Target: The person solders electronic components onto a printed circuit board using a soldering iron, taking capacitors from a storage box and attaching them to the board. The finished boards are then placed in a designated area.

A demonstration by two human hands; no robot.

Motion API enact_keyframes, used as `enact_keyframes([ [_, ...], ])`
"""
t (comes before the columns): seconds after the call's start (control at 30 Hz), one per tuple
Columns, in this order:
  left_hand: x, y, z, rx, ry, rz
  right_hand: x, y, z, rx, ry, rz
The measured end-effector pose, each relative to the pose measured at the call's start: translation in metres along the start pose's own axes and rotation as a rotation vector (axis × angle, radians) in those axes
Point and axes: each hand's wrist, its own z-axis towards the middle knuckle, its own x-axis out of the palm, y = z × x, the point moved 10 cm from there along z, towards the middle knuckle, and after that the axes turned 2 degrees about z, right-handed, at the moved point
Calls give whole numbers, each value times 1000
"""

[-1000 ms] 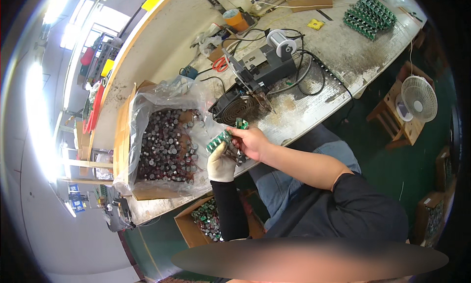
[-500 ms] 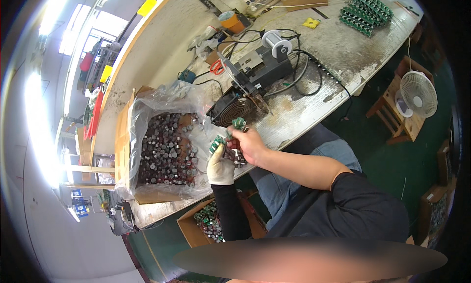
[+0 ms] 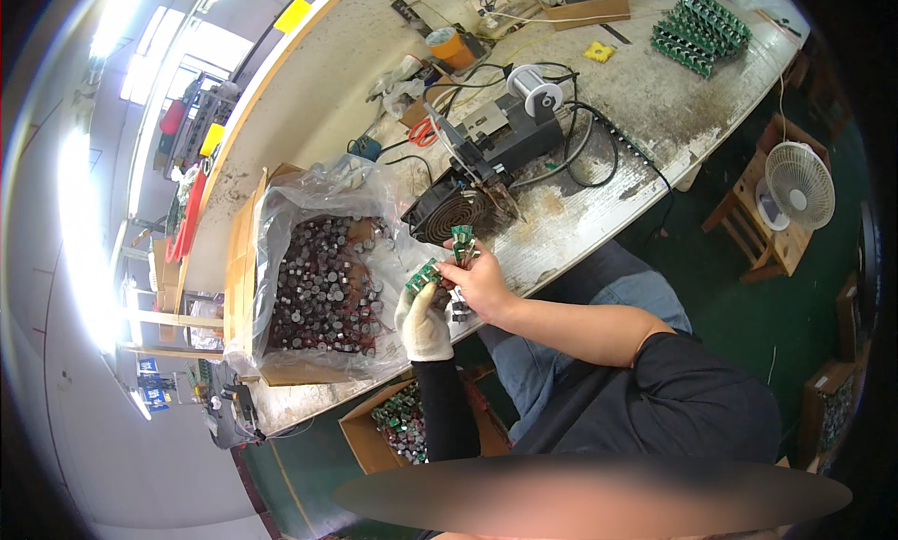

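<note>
My left hand (image 3: 426, 327), in a white glove, is closed around a small green circuit board (image 3: 424, 275), its thumb along the board's lower edge. Close against it, my bare right hand (image 3: 482, 285) grips another green circuit board (image 3: 462, 235), which sticks up past the fingers. Dark and silvery small parts (image 3: 459, 306) hang below the right fingers; their exact kind is hard to make out. Both hands are over the bench's front edge, beside a plastic-lined carton (image 3: 241, 269) holding many small round metal parts (image 3: 323, 287).
Beyond my hands stand a round-grilled fan (image 3: 454, 212) and a black device with a solder wire spool (image 3: 535, 89). Cables cross the bench (image 3: 645, 100). Green boards (image 3: 702, 33) are stacked far right. Below the bench sits an open carton of boards (image 3: 360, 437); a white fan (image 3: 800, 184) stands right.
The board in my left hand shows more of its face, and the right hand's board stands more upright. Both hands stay close together; the whole view has shifted slightly.
</note>
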Motion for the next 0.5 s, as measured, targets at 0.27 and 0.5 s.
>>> enact_keyframes([
  [0.27,-20,34,-4,-333,-62,-316,-10,-28,2,286,-69,143],
  [0.5,-25,1,3,28,-97,172,7,-7,2,62,81,12],
])
